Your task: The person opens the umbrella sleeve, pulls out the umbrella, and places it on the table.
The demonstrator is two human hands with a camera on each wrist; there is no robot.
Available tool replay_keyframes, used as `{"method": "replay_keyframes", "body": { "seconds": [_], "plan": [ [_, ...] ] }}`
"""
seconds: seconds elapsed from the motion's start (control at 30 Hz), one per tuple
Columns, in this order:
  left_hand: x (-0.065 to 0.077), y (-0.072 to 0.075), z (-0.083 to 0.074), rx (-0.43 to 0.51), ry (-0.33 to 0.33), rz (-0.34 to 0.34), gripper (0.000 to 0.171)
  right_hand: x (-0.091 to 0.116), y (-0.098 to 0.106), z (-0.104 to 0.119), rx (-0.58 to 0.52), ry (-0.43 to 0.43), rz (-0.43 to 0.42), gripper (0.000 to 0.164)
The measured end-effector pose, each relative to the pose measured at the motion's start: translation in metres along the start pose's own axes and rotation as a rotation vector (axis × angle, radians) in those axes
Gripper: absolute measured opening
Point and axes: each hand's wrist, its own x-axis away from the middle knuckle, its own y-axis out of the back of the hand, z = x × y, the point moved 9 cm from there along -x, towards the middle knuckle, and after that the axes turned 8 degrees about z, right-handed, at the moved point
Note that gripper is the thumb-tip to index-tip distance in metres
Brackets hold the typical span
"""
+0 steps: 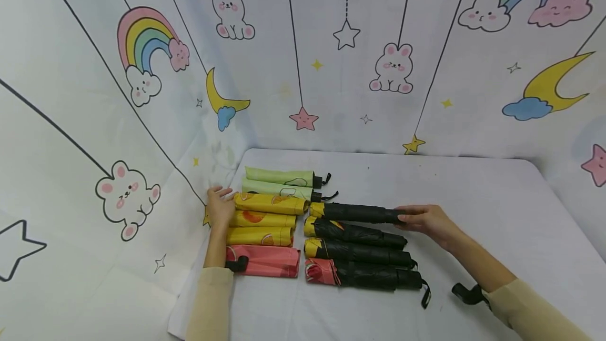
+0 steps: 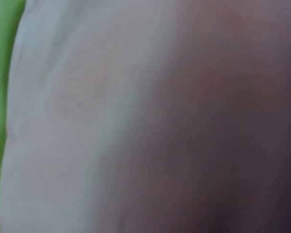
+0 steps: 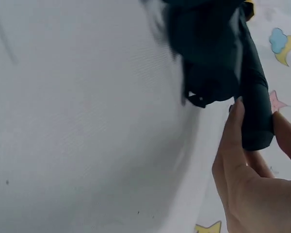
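Observation:
My right hand (image 1: pixel 428 221) pinches the handle end of the rearmost black folded umbrella (image 1: pixel 355 213), whose far end is yellow. In the right wrist view, thumb and fingers stand on either side of its handle (image 3: pixel 257 121). At the left, my left hand (image 1: pixel 220 209) rests at the outer end of the rearmost yellow folded umbrella (image 1: pixel 272 203), its fingers extended toward the back. Two more yellow umbrellas (image 1: pixel 262 219) lie in front of it. The left wrist view is mostly blurred, with a green strip (image 2: pixel 0 87) at its left edge.
Two light green folded umbrellas (image 1: pixel 279 177) lie behind the yellow ones; a pink one (image 1: pixel 270 261) lies in front. Nearer in the right column are two black-and-yellow umbrellas (image 1: pixel 360 233) and a black-and-pink one (image 1: pixel 374 277). White cloth covers the table (image 1: pixel 473 183), with patterned curtains around it.

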Motion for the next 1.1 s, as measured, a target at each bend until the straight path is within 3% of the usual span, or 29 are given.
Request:
{"method": "replay_keyframes", "body": {
  "seconds": [0.23,0.53,0.8,1.1],
  "plan": [
    [-0.004,-0.001,-0.008,-0.006,-0.031,0.070,0.058,-0.006,0.001,-0.003,0.306,-0.098,-0.074,0.051],
    [-0.004,-0.006,-0.028,0.034,-0.053,0.119,0.056,-0.021,-0.004,0.025,0.614,-0.142,-0.122,0.049],
    [-0.011,-0.017,-0.042,-0.006,-0.065,0.147,0.057,-0.059,-0.025,0.051,0.631,-0.072,-0.152,0.045],
    [-0.019,-0.028,-0.060,-0.062,-0.110,0.149,0.060,-0.108,-0.061,0.076,0.574,-0.034,-0.106,0.037]
  ]
}}
